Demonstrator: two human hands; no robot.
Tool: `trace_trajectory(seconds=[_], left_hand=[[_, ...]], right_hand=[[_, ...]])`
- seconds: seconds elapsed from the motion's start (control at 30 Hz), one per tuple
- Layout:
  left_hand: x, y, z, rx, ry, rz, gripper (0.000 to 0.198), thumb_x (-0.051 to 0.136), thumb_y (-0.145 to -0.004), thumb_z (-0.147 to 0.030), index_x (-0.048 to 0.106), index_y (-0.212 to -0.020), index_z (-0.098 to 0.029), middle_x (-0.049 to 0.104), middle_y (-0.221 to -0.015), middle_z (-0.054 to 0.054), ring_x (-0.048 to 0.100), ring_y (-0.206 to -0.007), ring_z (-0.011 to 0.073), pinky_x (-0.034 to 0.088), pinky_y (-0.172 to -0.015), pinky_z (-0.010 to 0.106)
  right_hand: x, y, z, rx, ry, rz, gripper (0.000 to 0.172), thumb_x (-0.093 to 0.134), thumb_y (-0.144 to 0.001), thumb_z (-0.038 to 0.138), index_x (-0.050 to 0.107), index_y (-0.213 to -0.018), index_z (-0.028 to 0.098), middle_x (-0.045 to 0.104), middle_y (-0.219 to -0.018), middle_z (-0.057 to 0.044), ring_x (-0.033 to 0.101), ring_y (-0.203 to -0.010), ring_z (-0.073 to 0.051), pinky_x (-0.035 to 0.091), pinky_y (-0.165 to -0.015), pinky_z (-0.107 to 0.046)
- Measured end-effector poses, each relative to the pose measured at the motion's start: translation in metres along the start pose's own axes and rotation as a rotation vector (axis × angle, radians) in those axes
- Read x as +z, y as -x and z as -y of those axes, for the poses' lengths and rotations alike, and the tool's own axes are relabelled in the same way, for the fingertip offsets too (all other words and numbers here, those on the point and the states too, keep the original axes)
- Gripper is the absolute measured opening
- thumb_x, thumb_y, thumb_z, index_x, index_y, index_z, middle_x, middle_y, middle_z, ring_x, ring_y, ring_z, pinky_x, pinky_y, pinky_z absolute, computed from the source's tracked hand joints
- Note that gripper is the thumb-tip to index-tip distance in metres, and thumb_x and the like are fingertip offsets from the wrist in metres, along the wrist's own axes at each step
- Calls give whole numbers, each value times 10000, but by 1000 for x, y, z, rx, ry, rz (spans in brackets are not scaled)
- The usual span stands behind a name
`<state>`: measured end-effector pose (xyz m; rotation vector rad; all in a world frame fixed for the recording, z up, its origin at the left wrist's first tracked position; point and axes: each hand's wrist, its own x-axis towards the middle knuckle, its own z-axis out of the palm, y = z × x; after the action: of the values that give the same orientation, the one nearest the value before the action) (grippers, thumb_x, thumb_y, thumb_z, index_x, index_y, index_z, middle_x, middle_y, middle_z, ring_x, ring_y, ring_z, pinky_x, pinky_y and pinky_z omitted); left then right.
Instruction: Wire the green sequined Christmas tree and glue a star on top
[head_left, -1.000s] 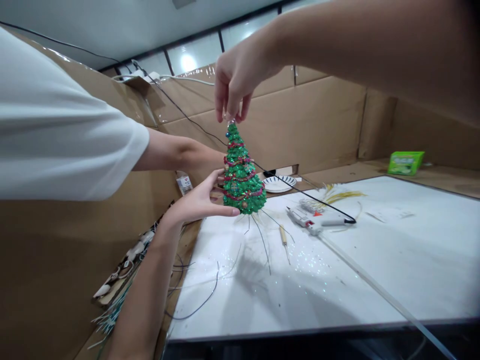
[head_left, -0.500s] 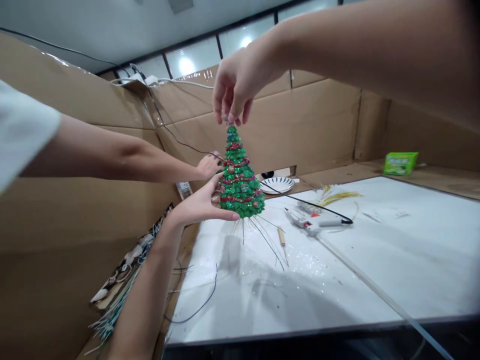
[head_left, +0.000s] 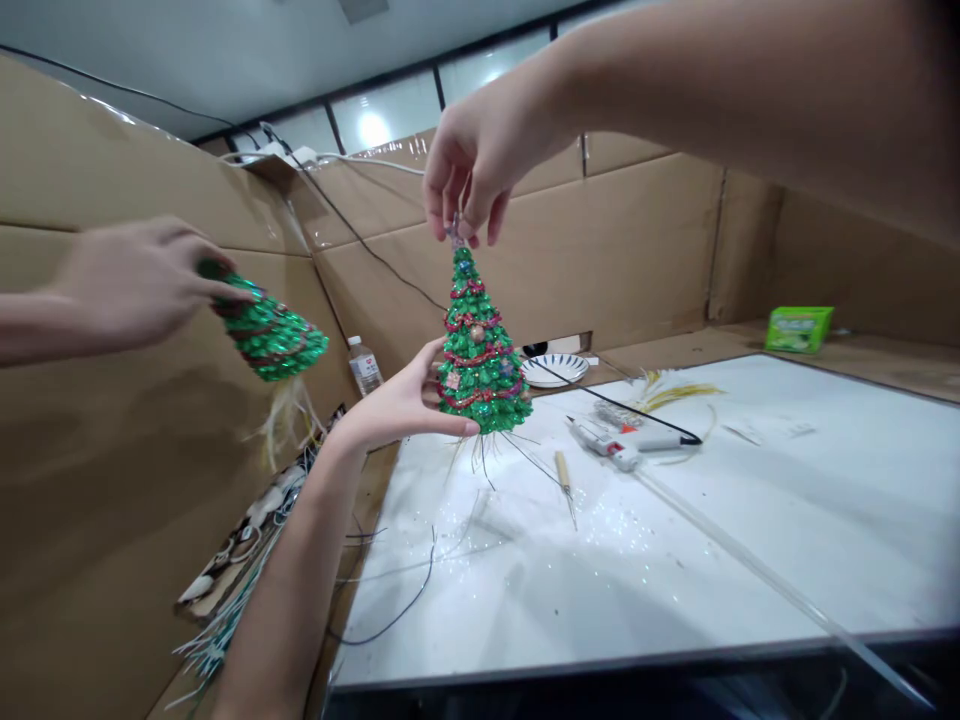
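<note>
A small green glittery Christmas tree (head_left: pixel 484 355) with red garlands and tiny ornaments hangs upright above the white tabletop. Pinched in the fingertips of my right hand (head_left: pixel 480 165) is the star at its top. My left hand (head_left: pixel 409 400) curves around the lower left side, thumb along the base, its other fingers partly hidden behind the tree. Thin wires stick out below the base. To the left, a co-worker's hand (head_left: pixel 142 280), blurred, holds a second green tree (head_left: pixel 274 335) tilted, with pale strands trailing beneath it.
On the white tabletop (head_left: pixel 637 620) lie an awl (head_left: pixel 564 480), a glue gun (head_left: pixel 615 445), yellow strands (head_left: pixel 675 390) and scattered glitter. A striped plate (head_left: pixel 555 370), a bottle (head_left: pixel 364 366) and a green packet (head_left: pixel 799 328) stand farther back. Cardboard walls (head_left: pixel 600 240) enclose the space.
The co-worker's arm has drawn back left from behind my tree, and the second tree now shows in that hand. My tree has turned about its upright axis; my hands stay nearly in place.
</note>
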<state>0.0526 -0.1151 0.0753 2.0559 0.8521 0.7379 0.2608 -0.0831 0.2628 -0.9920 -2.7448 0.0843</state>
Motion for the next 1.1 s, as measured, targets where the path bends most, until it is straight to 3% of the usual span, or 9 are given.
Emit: trace_trajectory(seconds=[0.33,0.47,0.63,0.77,0.93,1.1], left_hand=[[-5,-2,9,74,63,68,1009,817,-633,-173,235,-1452,-267,482,-1404,127,545,-1230,305,462,-1044,480],[-11,-6,14,111,60,96,980,806,-644,-187,260,-1455,-253,432,-1448,129,493,-1279,321,438,-1060,489],[-13,-8,15,143,83,138,983,803,-640,-188,269,-1463,-257,401,-1476,129,464,-1299,334,461,-1032,479],[-12,-6,12,96,64,88,1004,813,-628,-202,258,-1463,-271,426,-1457,126,503,-1269,312,464,-1028,466],[-9,-6,11,66,49,-24,1011,843,-571,-211,302,-1424,-254,522,-1367,134,553,-1219,307,468,-1014,482],[-4,-7,6,101,47,-105,902,850,-557,-232,392,-1334,-204,543,-1345,141,577,-1192,300,471,-1020,461]], right_hand=[[-4,-1,-1,-52,56,5,295,748,-569,331,701,-858,292,753,-824,39,706,-845,-139,494,-645,-175],[-5,-1,0,-92,62,-2,471,742,-645,319,672,-1062,112,737,-787,35,712,-805,-149,539,-742,-233],[-5,-2,-1,-79,54,15,375,730,-713,246,676,-1067,136,734,-768,41,707,-814,-124,526,-721,-183],[-5,-2,-1,-98,45,20,492,743,-687,267,650,-1120,53,731,-786,9,709,-781,-170,579,-728,-291],[-5,-3,-2,-71,52,16,394,764,-642,328,688,-1009,206,744,-805,62,707,-801,-128,529,-662,-161],[-3,-4,-5,-54,37,-6,456,794,-552,430,679,-959,258,748,-868,60,700,-818,-96,482,-605,-137]])
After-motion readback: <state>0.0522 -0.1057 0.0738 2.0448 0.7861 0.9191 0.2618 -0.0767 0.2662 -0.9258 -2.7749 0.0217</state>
